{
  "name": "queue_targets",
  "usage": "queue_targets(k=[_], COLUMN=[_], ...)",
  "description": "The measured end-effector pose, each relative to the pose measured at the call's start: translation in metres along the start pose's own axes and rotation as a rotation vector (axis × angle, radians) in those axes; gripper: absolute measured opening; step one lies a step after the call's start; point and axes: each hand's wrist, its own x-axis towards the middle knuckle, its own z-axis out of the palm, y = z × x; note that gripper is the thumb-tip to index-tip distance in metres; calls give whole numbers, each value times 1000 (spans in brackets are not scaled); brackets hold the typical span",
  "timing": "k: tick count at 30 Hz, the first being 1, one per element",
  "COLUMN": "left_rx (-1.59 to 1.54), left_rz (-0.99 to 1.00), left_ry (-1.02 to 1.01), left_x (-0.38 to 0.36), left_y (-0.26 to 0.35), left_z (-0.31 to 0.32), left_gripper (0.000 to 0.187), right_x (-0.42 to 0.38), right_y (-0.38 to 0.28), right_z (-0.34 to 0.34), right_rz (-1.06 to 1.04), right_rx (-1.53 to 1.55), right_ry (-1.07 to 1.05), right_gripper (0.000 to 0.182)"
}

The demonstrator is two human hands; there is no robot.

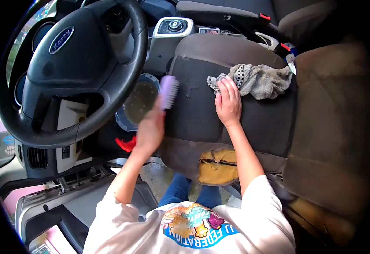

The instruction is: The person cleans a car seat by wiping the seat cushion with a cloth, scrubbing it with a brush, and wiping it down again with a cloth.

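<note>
Brush (168,91) is up in the left hand (150,131), right around the front edge of the seat cushion (263,122), basically at the steering wheel (79,55) end. From that grip it pokes out toward the center console (161,48) side, so its long axis runs roughly along the cushion's front edge, with the white bristles facing back toward the seatback (333,127). Left hand's clearly the nearer one, fingers wrapped round the handle, but it's pretty blurry and I can't tell if the bristles actually touch the fabric. The basin (123,122) of cloudy liquid is just off that same front edge, beside the brush.

Right hand (228,103) is a different story: it lies over the front end of a grey cloth (257,82), fingers mostly together. Can't tell whether it's pinching the cloth or just pressing on it. The cloth stretches from those fingertips toward the far back corner of the cushion, long axis roughly front to back. Torn-open yellow foam (216,171) shows at the near edge, next to the right forearm.
</note>
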Motion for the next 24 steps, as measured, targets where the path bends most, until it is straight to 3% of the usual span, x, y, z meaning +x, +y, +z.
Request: queue_targets(k=[2,4,6,8,11,13,14,15,16,18,19,24], left_rx=[-128,-75,145,157,113,180,281,162,166,-177,-130,-570], left_rz=[-318,-526,-701,-746,-1010,-960,-789,-720,-724,-851,-691,-653], left_ry=[105,55,-225,-242,-149,-400,-719,-555,-548,-395,-203,-92], left_x=[-6,-2,12,34,46,36,31,21,23,32,26,38], left_y=[-62,-172,-261,-290,-314,-352,-368,-369,-360,-339,-336,-138], left_z=[9,55,107,140,198,243,256,261,243,203,191,23], left_gripper=[53,57,58,59,59,53,51,51,51,60,66,63], right_x=[1,2,2,3,3,3,4,4,4,5,5,3], right_y=[-1,0,2,2,4,2,2,1,0,0,-1,-18], right_z=[1,4,4,5,6,5,5,4,4,4,5,-2], right_rz=[13,5,-8,1,-35,-33,-37,-29,-31,-36,-28,59], right_rx=[-6,-10,4,-6,5,-4,-7,-2,-12,-1,-20,-24], right_ry=[10,30,32,38,49,50,51,46,42,45,48,139], right_gripper=[36,35,34,33,34,33,33,33,33,33,32,10])
